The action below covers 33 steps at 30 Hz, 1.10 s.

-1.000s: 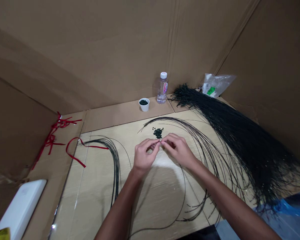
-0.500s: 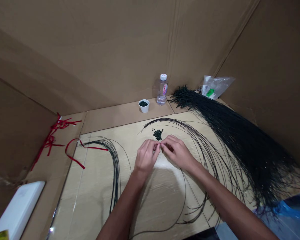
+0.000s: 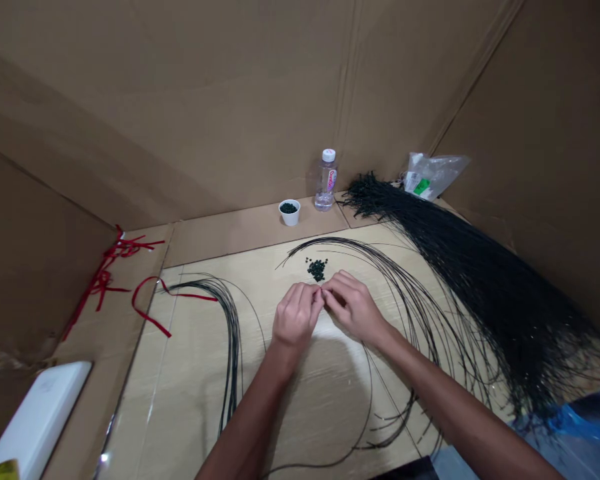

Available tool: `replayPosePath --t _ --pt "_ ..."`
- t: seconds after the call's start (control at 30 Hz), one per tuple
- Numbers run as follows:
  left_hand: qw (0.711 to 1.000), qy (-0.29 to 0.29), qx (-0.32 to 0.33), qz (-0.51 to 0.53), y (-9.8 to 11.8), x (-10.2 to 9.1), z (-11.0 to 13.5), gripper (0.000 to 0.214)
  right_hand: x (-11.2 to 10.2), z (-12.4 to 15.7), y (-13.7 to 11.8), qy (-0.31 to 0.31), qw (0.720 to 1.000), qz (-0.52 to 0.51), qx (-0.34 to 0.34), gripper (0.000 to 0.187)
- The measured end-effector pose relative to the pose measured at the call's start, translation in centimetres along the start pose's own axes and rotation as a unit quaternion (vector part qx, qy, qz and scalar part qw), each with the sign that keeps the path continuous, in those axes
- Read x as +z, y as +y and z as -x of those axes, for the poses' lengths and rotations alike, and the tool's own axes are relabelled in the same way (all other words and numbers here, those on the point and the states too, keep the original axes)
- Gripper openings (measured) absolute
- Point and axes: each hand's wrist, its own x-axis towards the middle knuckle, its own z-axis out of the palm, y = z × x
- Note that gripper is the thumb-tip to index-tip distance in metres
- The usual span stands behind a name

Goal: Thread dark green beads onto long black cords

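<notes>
My left hand (image 3: 296,319) and my right hand (image 3: 355,308) meet fingertip to fingertip over the middle of the light wooden table (image 3: 190,400). Both are pinched closed on something tiny that I cannot make out. A thin black cord (image 3: 369,373) curves away from under my right hand toward the near edge. A small pile of dark beads (image 3: 317,268) lies just beyond my fingertips.
A white cup of beads (image 3: 289,211) and a water bottle (image 3: 325,180) stand at the back by the cardboard wall. A big bundle of black cords (image 3: 485,280) fills the right side, loose cords (image 3: 233,333) lie left, red ribbons (image 3: 105,277) farther left. A plastic bag (image 3: 430,175) is behind.
My hands have closed in slightly and the left fingers have curled tighter. Nothing else has moved.
</notes>
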Motion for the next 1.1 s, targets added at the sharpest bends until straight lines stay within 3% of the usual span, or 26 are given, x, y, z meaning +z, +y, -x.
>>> replayPosePath --t 0.2,0.4,0.53,0.67,0.97,1.1 --pt "1.000 0.007 -0.004 0.013 -0.2 -0.3 -0.2 0.015 0.3 0.0 -0.1 0.011 1.000 -0.025 0.009 0.025" --pt "0.996 0.071 -0.048 0.037 -0.6 -1.2 -0.5 0.009 -0.3 -0.4 -0.2 0.032 0.994 -0.036 0.096 0.019" --pt "0.990 0.128 -0.059 0.031 -1.0 -1.7 -0.6 0.008 -1.3 -0.4 0.1 -0.054 0.995 -0.036 0.076 0.026" --pt "0.987 0.149 -0.062 0.014 -1.5 -1.8 -0.6 0.007 -1.5 -0.1 -0.2 -0.127 0.990 -0.019 0.052 0.020" --pt "0.978 0.183 -0.096 -0.021 -2.8 -2.1 -0.4 0.006 -1.8 0.0 -0.9 -0.179 0.981 -0.027 0.064 0.025" --pt "0.980 0.173 -0.099 -0.022 -3.1 -2.2 -0.3 0.006 -1.7 0.0 -1.2 -0.211 0.974 -0.075 0.034 0.029"
